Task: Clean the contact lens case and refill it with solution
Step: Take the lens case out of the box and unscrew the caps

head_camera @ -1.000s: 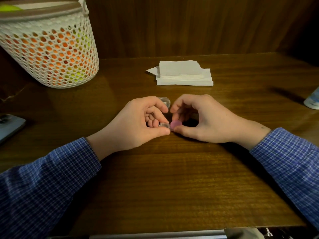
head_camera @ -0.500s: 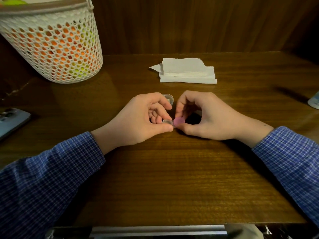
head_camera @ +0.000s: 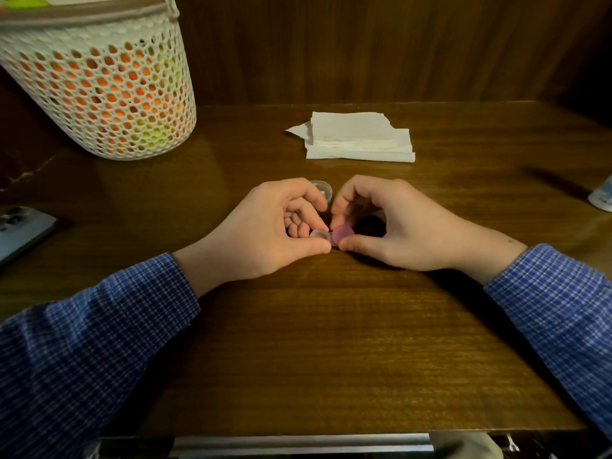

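Both hands meet at the middle of the dark, glossy wooden counter (head_camera: pixel 298 342), wrists resting on it, the sleeves a blue checked cloth. The left hand (head_camera: pixel 265 236) has its fingers curled and pinches the small clear plastic contact lens case (head_camera: pixel 319 234) between thumb and fingertips; only the case's open, uncapped well shows at the thumb tip. The right hand (head_camera: pixel 394 226) is curled too, thumb below and forefinger arched above, pinching the round pink screw cap (head_camera: pixel 342 234) that sits on the case's other end, right beside the left thumb. The two thumbs nearly touch. Whether the pink cap is fully seated on the case or loose, I cannot tell from here.

Just behind the left hand's knuckles, a second round cap, clear and pale (head_camera: pixel 322 188), lies on the counter, partly hidden by the fingers.

Farther back, near the wood-panelled wall, a small stack of folded white paper tissues (head_camera: pixel 361 139) lies flat. At the far left corner stands a white perforated plastic basket (head_camera: pixel 96 84), with orange and yellow-green showing through its holes. At the left edge a grey phone (head_camera: pixel 20 230) lies face down, only partly in sight. At the right edge, well apart from the hands, the corner of a white and pale blue container (head_camera: pixel 601 195) just shows; too little of it is visible to say what it is.
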